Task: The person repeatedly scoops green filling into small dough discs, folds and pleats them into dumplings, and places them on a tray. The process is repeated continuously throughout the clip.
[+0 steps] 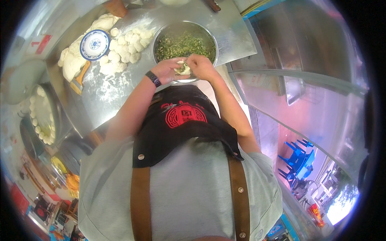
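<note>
Over the near rim of a steel bowl (pixel 216 51), my left hand (pixel 167 70) cradles a dough wrapper (pixel 183 70) with green filling inside. The fingers of my right hand (pixel 200 65) pinch the wrapper's edge from the other side. Chopped green filling (pixel 184 45) covers the bottom of the bowl. To the left of the bowl, several small dough pieces (pixel 128 43) sit in a cluster on the floured steel table (pixel 120 86). The underside of the wrapper is hidden by my fingers.
A blue-and-white plate (pixel 95 44) rests on a large dough mass (pixel 71 61), beside a wooden-handled brush (pixel 80 79). Below the table's left edge stands a round pan (pixel 43 113) ringed with dough pieces. A glass partition (pixel 289 70) borders the right side.
</note>
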`<state>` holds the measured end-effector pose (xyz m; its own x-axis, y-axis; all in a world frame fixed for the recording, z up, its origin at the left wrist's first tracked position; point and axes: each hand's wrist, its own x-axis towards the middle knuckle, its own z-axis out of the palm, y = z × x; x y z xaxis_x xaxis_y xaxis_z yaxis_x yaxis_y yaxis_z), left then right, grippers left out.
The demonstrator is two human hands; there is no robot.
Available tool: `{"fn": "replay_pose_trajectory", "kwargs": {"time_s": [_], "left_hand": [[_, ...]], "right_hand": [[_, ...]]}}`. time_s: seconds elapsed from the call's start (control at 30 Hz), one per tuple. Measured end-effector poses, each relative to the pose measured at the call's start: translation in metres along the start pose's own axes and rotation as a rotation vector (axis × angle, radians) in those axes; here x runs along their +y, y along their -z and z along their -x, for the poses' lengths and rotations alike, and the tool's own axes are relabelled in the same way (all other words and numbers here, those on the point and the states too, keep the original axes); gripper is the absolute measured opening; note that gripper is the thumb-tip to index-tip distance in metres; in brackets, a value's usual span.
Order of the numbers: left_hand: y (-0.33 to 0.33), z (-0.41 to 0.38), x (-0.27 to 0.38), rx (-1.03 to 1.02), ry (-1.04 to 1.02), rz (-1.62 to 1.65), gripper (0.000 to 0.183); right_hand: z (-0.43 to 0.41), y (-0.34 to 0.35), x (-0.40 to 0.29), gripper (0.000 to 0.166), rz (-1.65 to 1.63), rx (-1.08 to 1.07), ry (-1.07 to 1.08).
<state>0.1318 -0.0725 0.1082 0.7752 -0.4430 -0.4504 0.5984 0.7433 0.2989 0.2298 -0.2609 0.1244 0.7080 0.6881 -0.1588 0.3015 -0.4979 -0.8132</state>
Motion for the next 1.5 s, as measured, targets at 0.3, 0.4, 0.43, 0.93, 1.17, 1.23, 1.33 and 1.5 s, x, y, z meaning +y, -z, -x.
{"fn": "replay_pose_trajectory", "kwargs": {"time_s": [0.3, 0.4, 0.43, 0.93, 1.17, 1.23, 1.33, 1.5], "left_hand": [[-0.025, -0.006, -0.013, 0.235, -0.045, -0.212, 0.039], [-0.030, -0.004, -0.005, 0.242, -0.041, -0.388, 0.047], [-0.029, -0.003, -0.003, 0.244, -0.043, -0.394, 0.046], [-0.046, 0.000, -0.007, 0.333, -0.148, -0.643, 0.040], [-0.011, -0.003, -0.002, 0.068, -0.129, -0.184, 0.035], [-0.022, 0.002, 0.005, 0.114, -0.047, 0.073, 0.056], [-0.026, -0.002, 0.003, 0.224, -0.069, 0.062, 0.063], [-0.018, 0.003, 0.006, 0.174, -0.113, 0.028, 0.061]], "right_hand": [[0.004, 0.007, -0.025, 0.015, -0.049, 0.051, 0.000], [0.009, 0.007, -0.042, 0.016, -0.165, 0.010, -0.088], [0.008, 0.006, -0.038, 0.016, -0.093, 0.000, -0.058], [0.009, 0.011, -0.055, 0.015, 0.028, 0.075, 0.001], [0.009, 0.008, -0.040, 0.018, 0.097, 0.060, 0.020], [0.010, 0.014, -0.054, 0.018, 0.028, 0.050, -0.012], [0.009, 0.013, -0.068, 0.017, -0.032, -0.003, -0.064], [0.006, 0.010, -0.068, 0.017, 0.024, 0.062, 0.013]]}}
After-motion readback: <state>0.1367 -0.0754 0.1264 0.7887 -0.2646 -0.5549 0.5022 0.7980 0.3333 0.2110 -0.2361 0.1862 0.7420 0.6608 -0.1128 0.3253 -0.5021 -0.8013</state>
